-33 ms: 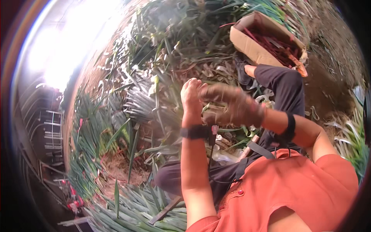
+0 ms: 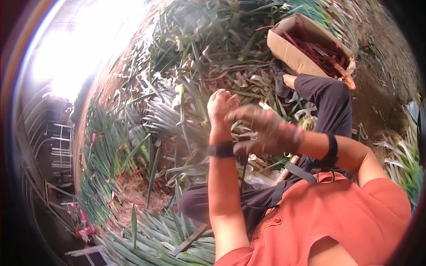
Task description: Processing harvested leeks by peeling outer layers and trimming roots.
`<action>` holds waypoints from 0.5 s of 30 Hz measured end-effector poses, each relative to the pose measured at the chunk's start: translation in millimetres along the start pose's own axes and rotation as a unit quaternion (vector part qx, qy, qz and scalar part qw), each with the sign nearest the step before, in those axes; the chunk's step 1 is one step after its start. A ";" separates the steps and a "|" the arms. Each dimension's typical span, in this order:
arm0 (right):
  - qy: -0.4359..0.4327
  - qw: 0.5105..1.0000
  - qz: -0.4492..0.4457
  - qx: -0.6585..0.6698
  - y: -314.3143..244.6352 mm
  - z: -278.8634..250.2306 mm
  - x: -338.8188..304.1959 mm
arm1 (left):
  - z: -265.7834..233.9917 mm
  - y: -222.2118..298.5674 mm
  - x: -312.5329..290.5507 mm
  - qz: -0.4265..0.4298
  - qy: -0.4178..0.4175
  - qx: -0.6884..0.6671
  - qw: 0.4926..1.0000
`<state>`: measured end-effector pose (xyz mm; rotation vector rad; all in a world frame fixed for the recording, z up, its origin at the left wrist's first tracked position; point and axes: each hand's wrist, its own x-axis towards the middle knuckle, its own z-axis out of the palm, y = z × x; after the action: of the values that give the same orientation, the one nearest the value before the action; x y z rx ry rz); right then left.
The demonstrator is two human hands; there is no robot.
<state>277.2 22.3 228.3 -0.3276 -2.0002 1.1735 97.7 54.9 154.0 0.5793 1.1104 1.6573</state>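
Head view: one left hand (image 2: 220, 108), fingers curled, grip unclear; one gloved right hand (image 2: 273, 129), fingers spread; one cardboard box (image 2: 293, 55).

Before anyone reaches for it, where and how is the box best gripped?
Probably take the box by its near long wall's rim, toward the left end, coming from the left and hooking over the edge: the top is open, while the leg crowds the wall's right part.

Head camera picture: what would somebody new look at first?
Probably the orange-red shirt at the lower right, then the blurry, gloved right hand near the middle, beside the left hand. A cardboard box of red strips sits at the upper right, and long green leaves lie at the left.
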 end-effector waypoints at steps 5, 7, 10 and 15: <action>-0.041 0.998 0.042 -0.039 9.2 42.4 -2.4 | 7.8 21.2 -7.3 -0.064 0.144 0.088 0.984; -0.062 0.996 0.061 0.001 11.6 46.3 1.6 | -6.0 19.8 -5.9 -0.073 0.162 0.094 0.980; -0.130 0.985 0.106 0.031 16.3 51.0 5.5 | -20.2 14.7 -3.4 -0.077 0.179 0.083 0.977; -0.090 0.987 0.126 0.036 15.5 59.3 2.4 | -30.1 10.9 -2.1 -0.061 0.166 0.010 0.984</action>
<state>229.8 -5.1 200.5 -0.4627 -2.1099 1.4737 69.3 40.6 150.0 0.2443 1.3746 1.6736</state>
